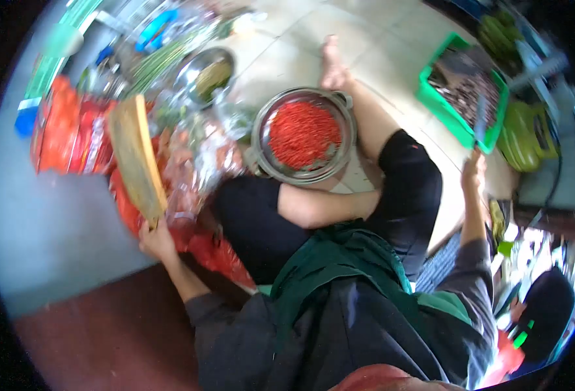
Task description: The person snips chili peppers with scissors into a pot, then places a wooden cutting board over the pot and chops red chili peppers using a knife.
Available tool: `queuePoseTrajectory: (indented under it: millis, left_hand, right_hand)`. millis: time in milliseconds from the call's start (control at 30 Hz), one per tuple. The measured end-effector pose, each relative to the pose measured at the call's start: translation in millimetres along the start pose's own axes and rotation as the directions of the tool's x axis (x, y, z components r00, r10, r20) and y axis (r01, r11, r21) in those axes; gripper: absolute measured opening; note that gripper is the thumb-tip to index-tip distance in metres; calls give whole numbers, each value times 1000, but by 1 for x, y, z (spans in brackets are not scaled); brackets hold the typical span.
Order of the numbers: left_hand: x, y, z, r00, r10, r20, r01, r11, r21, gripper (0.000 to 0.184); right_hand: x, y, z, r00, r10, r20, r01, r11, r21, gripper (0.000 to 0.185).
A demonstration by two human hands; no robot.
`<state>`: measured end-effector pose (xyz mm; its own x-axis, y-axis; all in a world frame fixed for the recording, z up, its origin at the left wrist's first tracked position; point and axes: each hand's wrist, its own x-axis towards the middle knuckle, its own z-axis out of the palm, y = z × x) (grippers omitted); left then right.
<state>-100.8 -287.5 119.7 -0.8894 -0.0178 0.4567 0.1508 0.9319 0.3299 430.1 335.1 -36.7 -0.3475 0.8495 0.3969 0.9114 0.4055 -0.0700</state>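
Note:
My left hand (158, 241) is closed around the narrow end of a long wooden cutting board (134, 153), which is raised and tilted at the left. At the right, my right hand (474, 171) grips a knife (481, 120), its blade pointing away from me over the near edge of a green basket (462, 133). Small brownish pieces (460, 85) fill much of that basket, with a dark flat item lying on them. Between my crossed legs and the outstretched foot stands a metal pot (259, 133) holding chopped red chillies (305, 133).
Plastic bags of food (196, 150) and a red-orange sack (66, 130) crowd the left side. Behind them are a metal bowl (225, 62) and long green stalks (167, 62). Green vegetables (525, 137) lie right of the basket. Another person (548, 300) is partly visible at lower right.

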Motion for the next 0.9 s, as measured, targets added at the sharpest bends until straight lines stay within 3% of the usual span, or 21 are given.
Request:
queuePoseTrajectory:
  millis: [67,100,167,200,267,333,367,467,500,600,633,667,733,767,800,900]
  left_hand:
    - [-6,21,-7,993,120,14,-120,992,41,37]
    - [-6,26,-5,981,190,22,-190,982,-14,37]
    - [-10,37,-2,964,254,73,-255,967,5,38]
    - [-16,55,-3,960,263,92,-259,965,-46,39]
    - [-31,84,-8,955,269,122,-253,958,-133,41]
    - [-32,76,17,952,216,215,-154,950,-271,40]
    - [-32,74,27,947,186,263,-93,939,-330,40]
    - [-38,95,31,902,236,362,-126,945,-301,38]
    - [-44,112,25,903,315,293,-236,932,-274,36]
    - [-54,144,18,876,363,316,-275,917,-290,36]
    - [-56,152,17,867,399,300,-332,909,-251,35]
    - [-56,158,20,845,431,317,-378,900,-215,35]
    - [-55,168,27,806,473,356,-457,879,-136,35]
    - [-56,168,42,802,473,365,-422,881,-213,35]
    - [-54,168,55,803,468,369,-382,880,-283,35]
    - [-57,195,59,768,579,275,-524,814,-250,34]
  right_hand:
    - [3,-12,-22,998,27,-63,-11,968,251,37]
    - [12,-20,-23,980,-29,-198,73,973,219,37]
    - [2,-29,-35,975,9,-221,34,982,186,38]
    - [-1,-29,-32,974,39,-222,12,975,224,38]
    - [-11,-30,-29,972,-50,-228,93,978,185,44]
    - [-8,-39,-49,984,171,-53,-155,961,230,44]
    - [-3,-43,-57,974,216,-63,-197,953,232,41]
    - [-7,-49,-73,971,236,-42,-214,932,291,37]
    - [-11,-46,-74,963,247,107,-264,944,198,36]
    - [-13,-38,-66,974,223,51,-229,954,195,36]
    - [-8,-40,-65,978,192,-83,-161,944,289,38]
    - [-6,-41,-65,953,304,-3,-290,912,289,39]
    - [0,-36,-62,964,245,-101,-202,927,316,39]
    - [6,-34,-58,961,209,-178,-136,926,351,38]
    - [10,-37,-62,962,253,-102,-201,910,362,39]
    - [33,-37,-52,917,391,-73,-336,860,385,32]
